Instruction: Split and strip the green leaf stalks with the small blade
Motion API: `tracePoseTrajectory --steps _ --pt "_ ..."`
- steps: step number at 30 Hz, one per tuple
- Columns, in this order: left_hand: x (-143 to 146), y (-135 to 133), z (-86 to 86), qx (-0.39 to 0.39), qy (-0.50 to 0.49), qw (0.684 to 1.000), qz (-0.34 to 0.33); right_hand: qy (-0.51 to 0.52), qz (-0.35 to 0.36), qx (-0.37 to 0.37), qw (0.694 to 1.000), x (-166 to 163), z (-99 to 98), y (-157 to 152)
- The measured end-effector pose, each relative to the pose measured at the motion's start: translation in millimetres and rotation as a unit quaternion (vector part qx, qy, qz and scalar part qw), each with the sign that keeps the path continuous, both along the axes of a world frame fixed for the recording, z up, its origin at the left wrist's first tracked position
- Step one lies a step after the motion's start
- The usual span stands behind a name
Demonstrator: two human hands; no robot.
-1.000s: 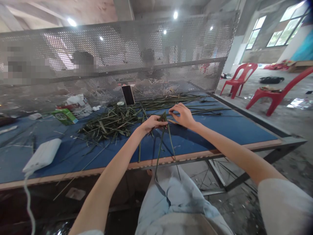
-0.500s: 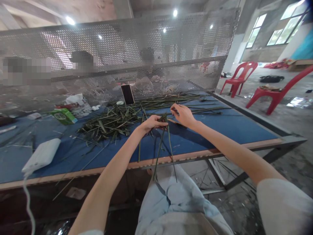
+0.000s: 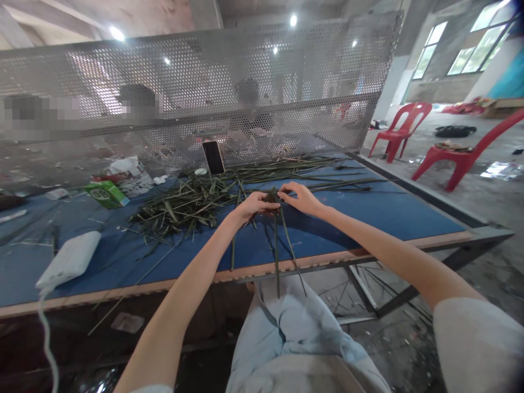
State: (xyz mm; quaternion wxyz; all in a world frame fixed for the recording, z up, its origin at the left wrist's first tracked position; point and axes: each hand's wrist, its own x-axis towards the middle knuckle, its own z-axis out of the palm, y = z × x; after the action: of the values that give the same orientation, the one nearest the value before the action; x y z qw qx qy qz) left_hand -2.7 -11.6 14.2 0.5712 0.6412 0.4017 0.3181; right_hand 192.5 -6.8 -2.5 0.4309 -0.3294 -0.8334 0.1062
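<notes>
Over the blue tabletop [image 3: 347, 218], my left hand [image 3: 254, 205] is closed on a small bunched piece of green leaf strips [image 3: 272, 195]. Two long strips [image 3: 291, 248] hang from it past the table's front edge, over my lap. My right hand [image 3: 302, 200] has its thumb and fingers pinched at the right side of the same piece; the exact grip is partly hidden. Left of my hands lies a heap of cut green leaf strips [image 3: 180, 210]. Longer leaf strips [image 3: 282, 169] are spread behind them.
A phone [image 3: 213, 157] leans upright at the back against a perforated metal screen [image 3: 311, 82]. A white power bank [image 3: 71, 259] with a cable and a green box [image 3: 107, 194] sit on the left. Red chairs [image 3: 399, 134] stand beyond the right end; people sit behind the screen.
My right hand has moved left and slightly down, from apart to touching the leaf piece. The hanging strips have swung to the right. My left hand stays nearly in place.
</notes>
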Motion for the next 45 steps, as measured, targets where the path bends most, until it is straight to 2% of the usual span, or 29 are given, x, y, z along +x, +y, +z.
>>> tracePoseTrajectory --steps 6,12,14,16,19,23,29,45 --pt "4 -2 1.9 0.010 -0.045 0.999 0.000 0.009 -0.007 0.009 1.000 1 -1.3 1" --pt "5 -2 4.6 0.049 -0.094 0.992 0.069 -0.017 -0.011 0.033 0.999 4 -0.8 1" --pt "6 -3 4.6 0.059 -0.098 0.989 0.093 0.004 -0.008 0.012 1.000 3 0.9 0" --pt "7 -4 4.4 0.064 -0.095 0.988 0.104 0.072 0.002 -0.042 0.997 2 3.0 -1" --pt "9 -7 5.0 0.071 -0.093 0.988 0.105 0.180 0.027 -0.141 0.973 -2 4.9 -2" --pt "9 -8 6.7 0.083 -0.072 0.988 0.107 0.233 0.028 -0.214 0.948 -6 3.4 -3" --pt "9 -4 4.4 0.110 -0.071 0.986 0.103 0.272 0.048 -0.240 0.931 -6 -0.9 0" --pt "13 -4 -0.2 0.108 -0.086 0.981 0.137 0.281 0.001 -0.244 0.928 -9 0.1 -4"
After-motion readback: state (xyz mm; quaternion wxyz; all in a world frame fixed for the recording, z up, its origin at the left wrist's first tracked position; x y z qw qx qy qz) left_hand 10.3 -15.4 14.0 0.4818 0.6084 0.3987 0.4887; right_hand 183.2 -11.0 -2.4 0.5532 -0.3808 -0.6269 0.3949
